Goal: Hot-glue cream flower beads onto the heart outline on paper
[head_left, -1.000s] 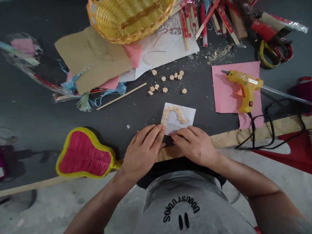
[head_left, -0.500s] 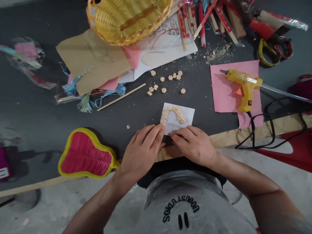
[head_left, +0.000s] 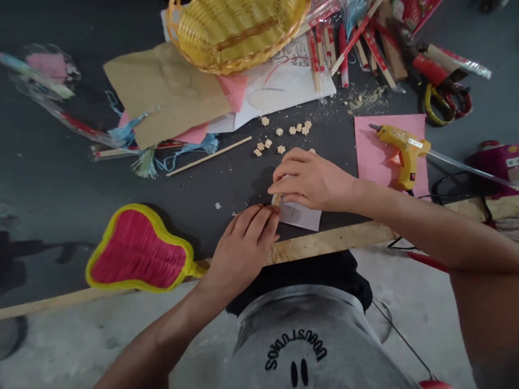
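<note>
A small white paper [head_left: 302,217] lies near the table's front edge, with a curved strip of tiny pale pieces [head_left: 278,199] on it. My right hand [head_left: 312,181] reaches over the paper, its fingers curled onto the strip and covering most of it. At the paper's left edge, my left hand [head_left: 247,235] has its fingers pressed together, gripping the corner by the strip's lower end. Small flower-shaped wooden pieces [head_left: 281,149] lie loose beyond my hands; one is partly hidden by my right hand.
A yellow glue gun [head_left: 405,151] lies on pink paper [head_left: 367,156] at the right, its cord trailing to the edge. A pink-and-yellow fan [head_left: 140,248] rests left. Behind are a wicker basket [head_left: 243,40], a thin stick [head_left: 208,156] and scissors [head_left: 446,105].
My right hand has moved from the paper's lower edge up over the curved strip, covering it. My left hand stays at the paper's left edge. The view has shifted slightly.
</note>
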The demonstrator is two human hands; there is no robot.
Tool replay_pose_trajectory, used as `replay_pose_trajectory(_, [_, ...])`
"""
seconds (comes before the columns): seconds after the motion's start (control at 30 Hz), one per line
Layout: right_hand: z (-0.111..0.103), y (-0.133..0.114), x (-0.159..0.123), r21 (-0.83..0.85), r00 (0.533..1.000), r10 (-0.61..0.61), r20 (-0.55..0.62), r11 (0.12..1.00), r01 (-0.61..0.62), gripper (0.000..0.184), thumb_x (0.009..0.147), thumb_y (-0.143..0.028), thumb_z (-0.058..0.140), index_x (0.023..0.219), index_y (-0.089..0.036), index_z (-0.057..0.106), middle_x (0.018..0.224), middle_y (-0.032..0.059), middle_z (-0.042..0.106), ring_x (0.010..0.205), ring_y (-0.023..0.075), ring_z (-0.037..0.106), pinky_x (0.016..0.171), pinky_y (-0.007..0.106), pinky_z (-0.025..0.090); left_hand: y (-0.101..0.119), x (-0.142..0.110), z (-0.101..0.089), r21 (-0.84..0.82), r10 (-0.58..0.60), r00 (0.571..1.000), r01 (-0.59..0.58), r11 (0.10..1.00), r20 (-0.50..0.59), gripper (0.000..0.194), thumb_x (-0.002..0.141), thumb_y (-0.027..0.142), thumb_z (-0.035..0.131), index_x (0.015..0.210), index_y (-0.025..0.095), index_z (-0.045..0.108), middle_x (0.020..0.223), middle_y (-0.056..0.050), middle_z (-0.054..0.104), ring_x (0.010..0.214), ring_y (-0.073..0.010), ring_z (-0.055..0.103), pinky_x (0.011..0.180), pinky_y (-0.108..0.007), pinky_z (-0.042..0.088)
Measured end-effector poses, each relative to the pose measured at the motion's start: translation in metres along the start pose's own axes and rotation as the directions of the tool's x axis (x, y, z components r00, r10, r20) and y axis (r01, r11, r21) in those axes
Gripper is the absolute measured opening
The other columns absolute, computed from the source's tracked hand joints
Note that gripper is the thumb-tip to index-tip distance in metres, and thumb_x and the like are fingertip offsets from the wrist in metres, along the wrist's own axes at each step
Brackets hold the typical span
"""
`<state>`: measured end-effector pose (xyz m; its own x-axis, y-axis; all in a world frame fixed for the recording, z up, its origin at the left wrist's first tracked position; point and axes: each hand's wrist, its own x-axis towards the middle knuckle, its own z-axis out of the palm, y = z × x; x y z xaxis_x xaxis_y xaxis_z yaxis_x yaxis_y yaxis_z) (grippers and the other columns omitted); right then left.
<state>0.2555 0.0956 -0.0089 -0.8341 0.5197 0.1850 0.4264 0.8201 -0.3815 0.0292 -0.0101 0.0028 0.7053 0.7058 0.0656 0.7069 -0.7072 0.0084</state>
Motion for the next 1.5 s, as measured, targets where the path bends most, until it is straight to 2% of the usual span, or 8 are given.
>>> replay_pose_trajectory(0.1, [0.004, 0.006, 0.009, 0.015, 0.994, -0.03, 0.103, 0.999, 0.029, 0.02, 0.095, -0.032, 0.064, 0.112, -0.026, 0.073, 0.111, 0.0038, 0.068, 0.109, 0.0237, 0.05, 0.087, 0.038, 0.042, 0.001, -0.001, 0.0, -0.014, -0.005, 1.0, 0.005, 1.0, -0.023, 0.039, 0.096, 0.02, 0.056, 0.133, 0.006, 0.057, 0.121, -0.016, 0.068, 0.116, -0.0303, 0.061, 0.094, -0.043, 0.055])
replay_pose_trajectory(0.2, [0.003, 0.005, 0.012, 0.012, 0.99, -0.032, 0.141, 0.999, 0.031, 0.016, 0.095, -0.033, 0.063, 0.106, -0.027, 0.074, 0.11, 0.0025, 0.069, 0.108, 0.0238, 0.051, 0.084, 0.037, 0.039, 0.0, -0.002, 0.001, -0.037, -0.011, 1.0, 0.01, 0.999, -0.027, 0.039, 0.098, 0.02, 0.054, 0.134, 0.008, 0.057, 0.122, -0.015, 0.068, 0.115, -0.0294, 0.062, 0.094, -0.043, 0.055])
replay_pose_trajectory(0.63, [0.008, 0.006, 0.016, 0.042, 0.994, -0.041, 0.104, 0.998, 0.037, 0.023, 0.1, -0.034, 0.056, 0.091, -0.031, 0.077, 0.105, -0.0024, 0.07, 0.103, 0.0201, 0.049, 0.075, 0.034, 0.028, -0.002, -0.002, 0.003, -0.099, -0.021, 1.0, 0.02, 0.995, -0.003, 0.039, 0.097, 0.02, 0.055, 0.135, 0.015, 0.059, 0.126, -0.013, 0.067, 0.119, -0.029, 0.06, 0.095, -0.044, 0.055])
replay_pose_trajectory(0.8, [0.009, 0.007, 0.016, 0.052, 0.995, -0.059, 0.083, 0.997, 0.055, 0.023, 0.1, -0.028, 0.055, 0.09, -0.031, 0.076, 0.106, -0.0036, 0.07, 0.105, 0.0199, 0.047, 0.076, 0.034, 0.025, -0.003, -0.002, 0.002, -0.06, 0.002, 1.0, -0.003, 0.998, -0.021, 0.036, 0.098, 0.021, 0.055, 0.131, 0.009, 0.06, 0.126, -0.012, 0.068, 0.116, -0.0297, 0.061, 0.093, -0.044, 0.056])
replay_pose_trajectory(1.07, [0.011, 0.006, 0.014, 0.042, 0.995, -0.064, 0.077, 0.997, 0.061, 0.024, 0.101, -0.029, 0.054, 0.09, -0.03, 0.075, 0.108, -0.0032, 0.071, 0.106, 0.0199, 0.047, 0.078, 0.036, 0.026, -0.002, 0.0, 0.0, -0.065, 0.003, 1.0, -0.003, 0.998, -0.003, 0.036, 0.097, 0.02, 0.056, 0.131, 0.01, 0.061, 0.125, -0.014, 0.068, 0.115, -0.0295, 0.061, 0.093, -0.043, 0.055])
replay_pose_trajectory(1.2, [0.01, 0.009, 0.012, 0.056, 0.995, -0.043, 0.085, 0.998, 0.039, 0.02, 0.1, -0.036, 0.055, 0.107, -0.031, 0.073, 0.112, -0.0023, 0.071, 0.108, 0.02, 0.049, 0.08, 0.035, 0.03, -0.001, -0.001, 0.002, -0.036, 0.007, 1.0, -0.008, 0.999, -0.024, 0.037, 0.097, 0.021, 0.056, 0.131, 0.008, 0.06, 0.124, -0.014, 0.068, 0.116, -0.0293, 0.061, 0.094, -0.042, 0.055])
replay_pose_trajectory(1.3, [0.008, 0.009, 0.012, 0.056, 0.994, -0.027, 0.108, 0.998, 0.021, 0.021, 0.098, -0.033, 0.058, 0.115, -0.029, 0.071, 0.115, -0.0015, 0.07, 0.11, 0.0205, 0.05, 0.081, 0.035, 0.031, -0.001, -0.002, 0.002, -0.022, 0.015, 0.998, -0.017, 1.0, -0.055, 0.037, 0.096, 0.021, 0.058, 0.131, 0.008, 0.06, 0.124, -0.014, 0.069, 0.115, -0.0296, 0.062, 0.095, -0.042, 0.054])
replay_pose_trajectory(1.5, [0.007, 0.006, 0.014, 0.07, 0.992, -0.01, 0.125, 0.998, 0.001, 0.016, 0.098, -0.029, 0.059, 0.096, -0.027, 0.075, 0.112, -0.001, 0.071, 0.11, 0.0207, 0.051, 0.082, 0.036, 0.031, -0.001, -0.002, 0.003, -0.002, 0.022, 0.997, -0.022, 1.0, -0.072, 0.037, 0.096, 0.02, 0.058, 0.129, 0.004, 0.06, 0.122, -0.017, 0.069, 0.114, -0.0306, 0.064, 0.094, -0.042, 0.055])
